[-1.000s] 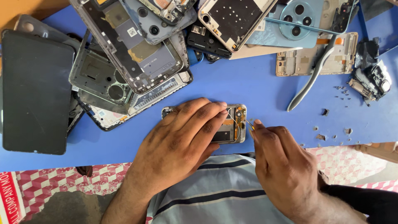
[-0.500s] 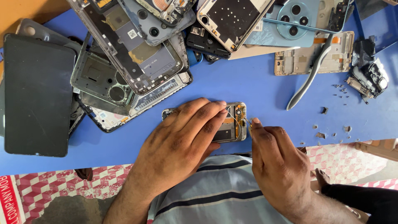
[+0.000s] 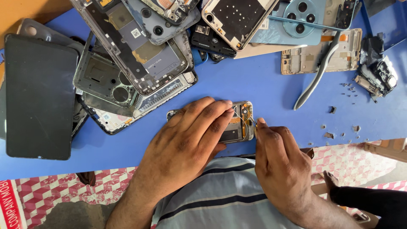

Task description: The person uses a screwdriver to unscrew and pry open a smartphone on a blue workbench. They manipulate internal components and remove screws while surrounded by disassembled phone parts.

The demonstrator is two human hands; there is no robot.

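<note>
Head view: small opened phone frame with exposed gold and orange inner parts (image 3: 239, 123), lying flat near the front edge of the blue desk (image 3: 263, 89), about midway along it. Pinned under the left hand (image 3: 186, 144), fingers spread flat across most of the frame, only its right end showing. Right hand (image 3: 280, 161) just beside that end, grip pinched narrow on a thin metal tool (image 3: 253, 122), tip touching the frame's right edge.

Toward the back edge, a heap of stripped phone frames and back covers (image 3: 140, 55). By the left edge, a black flat phone screen panel (image 3: 38, 95). Grey-handled pliers (image 3: 318, 76) toward the right, well apart, with small loose screws and scraps (image 3: 339, 127) near the front right corner.
</note>
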